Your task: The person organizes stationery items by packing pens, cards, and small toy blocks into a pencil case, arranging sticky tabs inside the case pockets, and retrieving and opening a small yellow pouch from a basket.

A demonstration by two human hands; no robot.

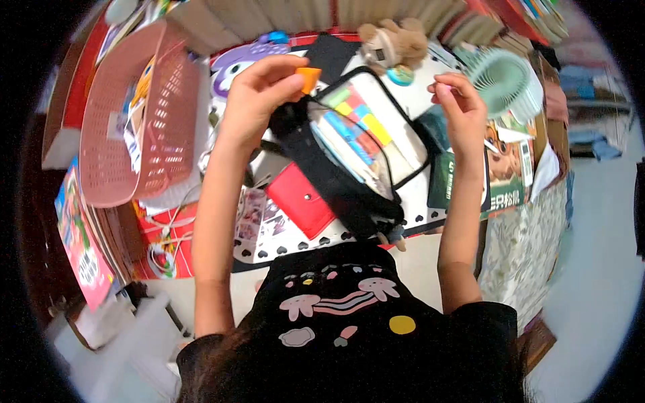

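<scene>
My left hand [259, 97] is closed, pinching a small orange angular piece [310, 79] between thumb and fingers, above the far left end of an open black pencil case [316, 171]. Inside the case lie blue-and-white slim items. Its clear-fronted lid [406, 158] is folded back, with yellow, blue, green and pink strips [363, 121] showing. To the right of the case, my right hand [462, 111] is raised with thumb and fingertips pressed together. Whatever it pinches, if anything, is too small to make out. A red wallet [302, 200] with a snap lies beside the case.
A pink basket [97, 148] with papers stands at the left. A brown plush toy [396, 43] and a mint-green round slatted object [498, 80] sit at the back. Books line the rear edge. A dark green printed package [507, 171] lies at the right.
</scene>
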